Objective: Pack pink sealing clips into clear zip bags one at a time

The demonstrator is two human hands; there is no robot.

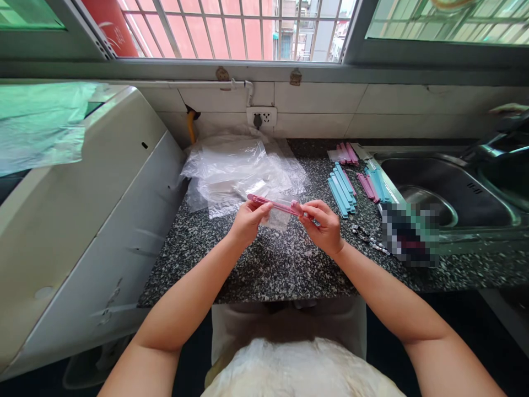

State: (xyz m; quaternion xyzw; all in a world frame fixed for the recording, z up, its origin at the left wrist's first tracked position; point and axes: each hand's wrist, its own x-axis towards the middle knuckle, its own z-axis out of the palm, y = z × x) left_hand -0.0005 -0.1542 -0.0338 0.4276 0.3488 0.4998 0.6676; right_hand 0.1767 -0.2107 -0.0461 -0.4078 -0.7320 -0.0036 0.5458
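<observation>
A pink bag sealing clip (281, 206) is held level over the counter between both hands. My left hand (248, 220) pinches it near its left end, thumb on top. Its right end is gripped by the closed fingers of my right hand (322, 224). A small piece of clear plastic (278, 219) hangs below the clip; whether it is caught in the clip I cannot tell. Behind the hands lies a pile of clear plastic bags (231, 160). Blue clips (341, 190) lie stacked to the right, with more pink clips (347, 153) behind them.
Farther right, pink and blue clips (374, 184) rest beside a metal sink (430, 182). A beaded chain (370, 239) and a blurred-out object (409, 234) lie near the sink's front corner. A wall socket (262, 116) holds a black plug. A pale appliance (95, 182) borders the speckled counter (264, 275) on the left.
</observation>
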